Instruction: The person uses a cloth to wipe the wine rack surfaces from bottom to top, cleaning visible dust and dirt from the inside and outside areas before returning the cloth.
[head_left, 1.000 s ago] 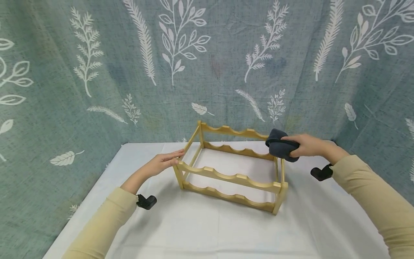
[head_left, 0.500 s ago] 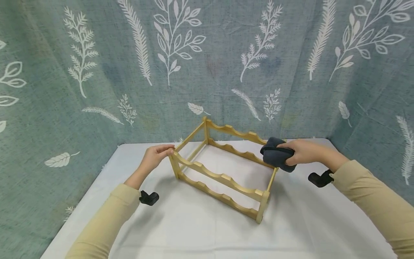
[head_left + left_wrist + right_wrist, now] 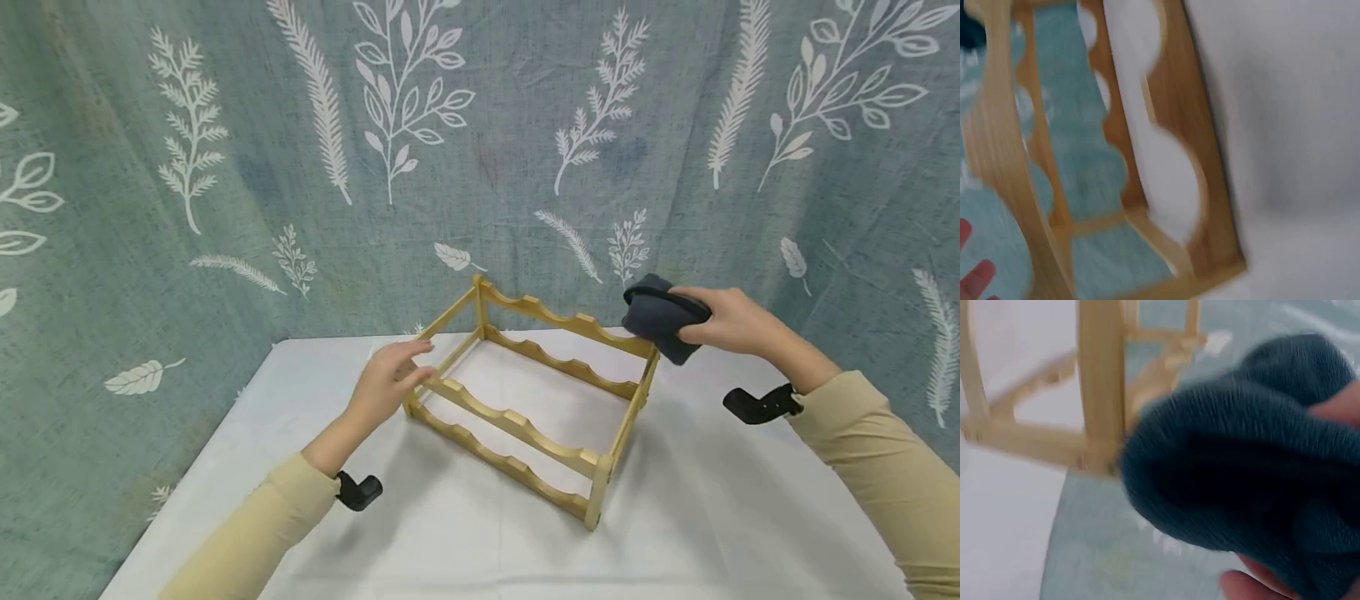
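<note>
A pale wooden wine rack [image 3: 517, 427] with scalloped rails stands turned at an angle on the white table. My left hand [image 3: 384, 379] is over its front left corner, thumb and fingers spread apart and holding nothing. Two of its fingertips [image 3: 977, 278] show at the edge of the left wrist view, beside the upper scalloped rail [image 3: 1004, 150]. At the rack's back right corner, my right hand [image 3: 723, 318] grips a folded dark blue cloth [image 3: 660, 312]. In the right wrist view, the fuzzy cloth [image 3: 1210, 412] bulges around a dark fold and overlaps the rack's end.
The white tablecloth [image 3: 435, 533] spreads in front of the rack and to both sides. Behind the table hangs a green-blue curtain [image 3: 510, 167] with white leaf prints. Black straps with camera mounts [image 3: 360, 492] sit on both wrists.
The rack has turned, its front right corner swinging toward me and left. My left hand has come off the front left corner. My right hand has dipped, then risen with the cloth.
</note>
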Available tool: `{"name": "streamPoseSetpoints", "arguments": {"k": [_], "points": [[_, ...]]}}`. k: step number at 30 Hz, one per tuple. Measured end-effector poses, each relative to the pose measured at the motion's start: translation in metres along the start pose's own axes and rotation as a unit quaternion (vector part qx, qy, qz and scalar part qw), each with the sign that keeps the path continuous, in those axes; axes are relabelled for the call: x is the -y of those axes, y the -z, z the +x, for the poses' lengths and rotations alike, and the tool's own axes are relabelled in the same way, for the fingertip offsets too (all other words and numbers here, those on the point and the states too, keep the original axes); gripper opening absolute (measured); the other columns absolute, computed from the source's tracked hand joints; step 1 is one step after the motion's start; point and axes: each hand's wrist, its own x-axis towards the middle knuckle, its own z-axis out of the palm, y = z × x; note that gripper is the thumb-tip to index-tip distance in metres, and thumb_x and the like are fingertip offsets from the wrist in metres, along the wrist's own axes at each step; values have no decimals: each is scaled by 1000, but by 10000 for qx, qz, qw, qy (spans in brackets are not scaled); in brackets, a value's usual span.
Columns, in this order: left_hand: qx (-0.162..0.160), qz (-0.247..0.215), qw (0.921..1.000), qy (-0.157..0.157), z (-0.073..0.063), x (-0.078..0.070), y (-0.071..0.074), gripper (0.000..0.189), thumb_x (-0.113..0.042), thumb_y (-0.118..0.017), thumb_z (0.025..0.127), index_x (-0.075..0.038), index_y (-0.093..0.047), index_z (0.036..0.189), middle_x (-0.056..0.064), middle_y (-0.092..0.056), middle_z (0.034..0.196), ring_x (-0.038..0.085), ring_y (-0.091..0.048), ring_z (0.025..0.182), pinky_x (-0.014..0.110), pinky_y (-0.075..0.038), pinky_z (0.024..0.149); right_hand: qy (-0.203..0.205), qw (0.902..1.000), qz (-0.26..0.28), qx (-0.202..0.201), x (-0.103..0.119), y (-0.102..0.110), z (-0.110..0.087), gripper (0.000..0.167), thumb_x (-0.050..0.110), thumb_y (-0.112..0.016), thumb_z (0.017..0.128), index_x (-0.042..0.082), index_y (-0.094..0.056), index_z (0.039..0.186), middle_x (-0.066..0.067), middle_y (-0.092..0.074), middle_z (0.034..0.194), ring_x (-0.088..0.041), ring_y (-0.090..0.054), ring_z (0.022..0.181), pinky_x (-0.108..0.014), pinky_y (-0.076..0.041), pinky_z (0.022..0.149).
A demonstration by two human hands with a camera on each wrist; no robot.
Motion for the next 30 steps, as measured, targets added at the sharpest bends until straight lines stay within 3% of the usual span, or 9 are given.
{"name": "streamPoseSetpoints", "arguments": {"k": [4,7,13,18,25,27,30], "points": [[953,-251,9949,-194,-8,-35,-13,37,-23,-67,82,-9,-63,117,9,-60,122,28,-51,117,43,-43,94,-221,9994,-183,-179,-15,-1,16,65,20,-57,85,1,-31,141,-35,-41,130,-42,-52,97,-46,-43,70],[1304,-188,9912,-138,-14,-49,-20,36,-29,-66,83,-13,-65,115,8,-58,124,33,-44,124,46,-44,92,-195,9997,-133,60,-25,-11,25,64,19,-57,85,1,-32,141,-35,-38,132,-44,-50,103,-47,-43,72],[748,144,9957,-528,-16,-50,-28,19,-16,-71,78,-10,-72,96,9,-65,114,35,-51,117,39,-48,87,-199,9977,444,477,-34,-22,28,63,17,-55,85,-3,-32,140,-37,-37,131,-44,-50,100,-44,-43,71],[546,306,9949,-789,-17,-43,-28,21,-8,-71,77,-5,-71,98,10,-67,108,29,-60,106,33,-50,84,-199,9944,693,778,-35,-21,17,64,15,-55,83,-6,-31,139,-38,-38,130,-44,-52,102,-44,-46,74],[726,66,9965,-417,-10,-34,-24,32,-11,-71,76,0,-67,106,16,-64,112,27,-63,99,34,-52,77,-130,9943,321,1006,-30,-20,-2,67,20,-58,82,-4,-33,139,-35,-43,128,-42,-53,100,-56,-40,81],[814,-42,9963,-269,-7,-30,-23,32,-11,-70,76,0,-67,106,15,-63,114,27,-64,95,35,-52,75,12,9946,238,1011,-27,-20,-6,65,19,-59,81,-5,-36,137,-34,-44,128,-37,-55,98,-52,-42,80],[969,-162,9951,91,0,-23,-23,32,-14,-70,76,-2,-67,106,14,-60,121,27,-62,98,37,-51,76,219,9938,255,1059,-24,-21,-9,60,14,-59,81,-5,-40,134,-29,-51,123,-22,-56,80,-35,-42,63]]}}
